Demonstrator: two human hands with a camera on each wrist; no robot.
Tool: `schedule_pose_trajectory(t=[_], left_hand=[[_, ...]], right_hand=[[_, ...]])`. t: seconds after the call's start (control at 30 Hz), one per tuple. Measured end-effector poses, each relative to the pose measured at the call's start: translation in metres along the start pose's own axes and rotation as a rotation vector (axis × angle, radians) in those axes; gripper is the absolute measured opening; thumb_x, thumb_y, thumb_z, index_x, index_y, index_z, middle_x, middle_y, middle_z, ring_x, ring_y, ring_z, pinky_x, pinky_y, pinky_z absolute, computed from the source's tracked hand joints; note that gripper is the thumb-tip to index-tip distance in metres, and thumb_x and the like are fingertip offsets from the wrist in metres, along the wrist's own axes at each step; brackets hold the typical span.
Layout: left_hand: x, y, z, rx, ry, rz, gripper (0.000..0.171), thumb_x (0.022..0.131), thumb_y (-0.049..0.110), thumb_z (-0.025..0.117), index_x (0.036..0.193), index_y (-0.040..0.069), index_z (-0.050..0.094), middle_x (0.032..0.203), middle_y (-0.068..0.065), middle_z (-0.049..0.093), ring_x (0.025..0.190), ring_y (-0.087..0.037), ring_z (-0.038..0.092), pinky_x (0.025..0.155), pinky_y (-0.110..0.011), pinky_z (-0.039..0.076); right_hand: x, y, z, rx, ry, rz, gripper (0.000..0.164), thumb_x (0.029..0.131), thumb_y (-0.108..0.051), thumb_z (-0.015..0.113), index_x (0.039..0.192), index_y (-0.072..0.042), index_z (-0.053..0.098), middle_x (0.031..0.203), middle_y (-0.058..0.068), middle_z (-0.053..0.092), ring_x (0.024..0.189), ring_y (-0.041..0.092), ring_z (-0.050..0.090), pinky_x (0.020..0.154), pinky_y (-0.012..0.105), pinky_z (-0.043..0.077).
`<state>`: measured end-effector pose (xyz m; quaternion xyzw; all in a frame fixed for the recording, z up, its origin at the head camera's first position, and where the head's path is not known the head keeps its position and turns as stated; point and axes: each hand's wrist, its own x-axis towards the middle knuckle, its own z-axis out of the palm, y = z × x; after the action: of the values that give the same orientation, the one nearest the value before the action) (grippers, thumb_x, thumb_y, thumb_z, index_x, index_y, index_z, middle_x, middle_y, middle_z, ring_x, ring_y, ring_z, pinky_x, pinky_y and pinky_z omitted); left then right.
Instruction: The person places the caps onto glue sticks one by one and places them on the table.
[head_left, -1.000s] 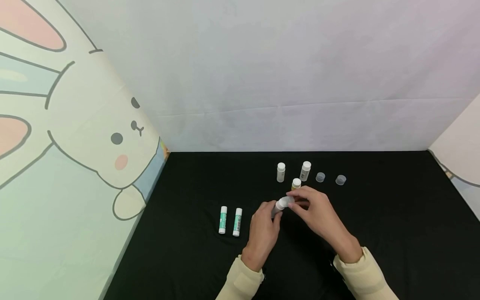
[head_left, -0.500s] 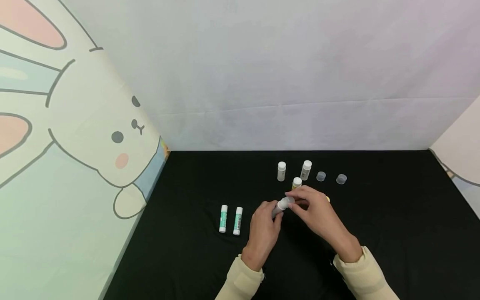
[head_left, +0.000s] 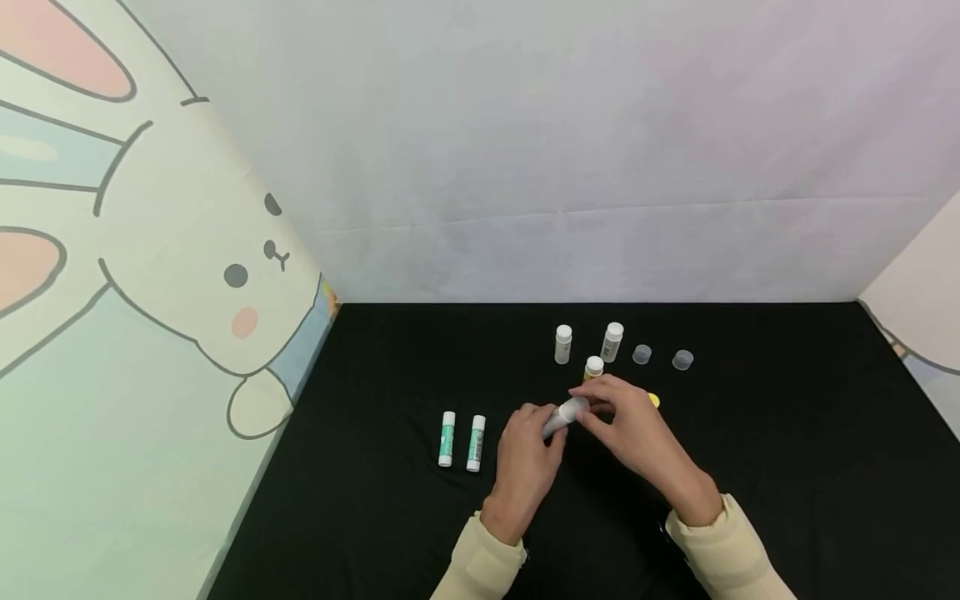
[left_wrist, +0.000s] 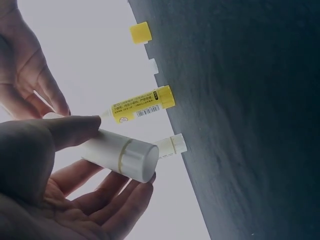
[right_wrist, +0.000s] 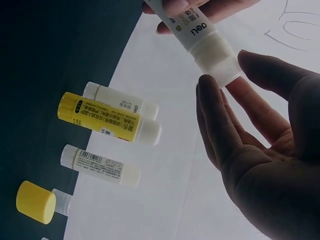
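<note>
In the head view my left hand (head_left: pixel 523 457) grips a white glue stick (head_left: pixel 555 422) by its body, tilted up to the right. A clear ribbed cap (right_wrist: pixel 226 71) sits over the stick's upper end, in line with the body. My right hand (head_left: pixel 636 427) pinches that cap between thumb and fingertips. Black lettering shows on the stick's side in the right wrist view. Its base end, with a thin tan ring, points toward the camera in the left wrist view. Just beyond the hands stands a yellow glue stick (right_wrist: pixel 102 119), partly hidden by my right hand in the head view.
Two white glue sticks (head_left: pixel 562 345) (head_left: pixel 612 342) stand farther back on the black table (head_left: pixel 360 533). Two clear caps (head_left: pixel 641 354) (head_left: pixel 682 360) lie right of them. A yellow cap (head_left: pixel 655 401) shows past my right hand. Two green-labelled glue sticks (head_left: pixel 446 439) (head_left: pixel 476 443) lie at left.
The clear cap, earlier at an angle on the stick's tip, is now in line with it and farther down over the end. The hands have barely moved. More of the yellow cap shows.
</note>
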<state>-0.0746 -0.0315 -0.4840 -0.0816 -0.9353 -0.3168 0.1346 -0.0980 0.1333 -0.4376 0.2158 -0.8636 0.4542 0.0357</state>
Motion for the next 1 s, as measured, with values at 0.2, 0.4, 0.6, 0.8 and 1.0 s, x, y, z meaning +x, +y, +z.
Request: schedule_pose_trajectory(t=[0.2, 0.4, 0.6, 0.8, 1.0], left_hand=[[-0.0003, -0.0008, -0.0006, 0.004, 0.005, 0.016, 0.023, 0.080, 0.023, 0.074, 0.102, 0.017, 0.068, 0.094, 0.007, 0.060, 0.082, -0.009, 0.054, 0.070, -0.028, 0.047], [0.0002, -0.0020, -0.0006, 0.006, 0.022, 0.050, 0.023, 0.080, 0.022, 0.074, 0.102, 0.017, 0.068, 0.098, 0.007, 0.064, 0.084, -0.009, 0.055, 0.072, -0.028, 0.048], [-0.0002, -0.0019, -0.0020, -0.001, 0.019, 0.072, 0.025, 0.081, 0.023, 0.074, 0.104, 0.015, 0.068, 0.101, 0.005, 0.065, 0.088, -0.008, 0.058, 0.074, -0.029, 0.049], [0.0014, -0.0011, -0.0037, -0.011, -0.017, 0.075, 0.022, 0.081, 0.022, 0.073, 0.102, 0.017, 0.067, 0.099, 0.006, 0.066, 0.084, -0.006, 0.060, 0.070, -0.028, 0.050], [0.0042, -0.0004, -0.0067, -0.013, -0.040, 0.082, 0.014, 0.082, 0.021, 0.072, 0.095, 0.019, 0.066, 0.092, 0.008, 0.066, 0.078, -0.004, 0.058, 0.066, -0.027, 0.049]], right_hand=[[-0.0012, 0.0000, 0.0006, -0.008, -0.010, 0.017, 0.028, 0.079, -0.002, 0.072, 0.105, -0.011, 0.066, 0.102, 0.000, 0.060, 0.086, 0.012, 0.062, 0.074, 0.033, 0.052], [-0.0006, -0.0002, 0.0004, 0.001, -0.017, 0.029, 0.029, 0.079, -0.002, 0.072, 0.106, -0.011, 0.066, 0.103, 0.001, 0.061, 0.087, 0.013, 0.063, 0.074, 0.032, 0.053], [-0.0005, 0.0007, -0.0004, -0.015, -0.024, 0.041, 0.026, 0.080, -0.003, 0.071, 0.104, -0.011, 0.066, 0.102, 0.000, 0.062, 0.085, 0.011, 0.063, 0.073, 0.031, 0.053], [0.0000, -0.0001, -0.0016, -0.026, -0.030, 0.053, 0.025, 0.080, -0.002, 0.071, 0.104, -0.009, 0.067, 0.101, 0.001, 0.063, 0.085, 0.012, 0.064, 0.073, 0.029, 0.052], [0.0009, -0.0025, -0.0019, -0.053, -0.030, 0.065, 0.025, 0.080, -0.001, 0.071, 0.103, -0.009, 0.068, 0.100, 0.002, 0.063, 0.084, 0.012, 0.064, 0.072, 0.026, 0.052]])
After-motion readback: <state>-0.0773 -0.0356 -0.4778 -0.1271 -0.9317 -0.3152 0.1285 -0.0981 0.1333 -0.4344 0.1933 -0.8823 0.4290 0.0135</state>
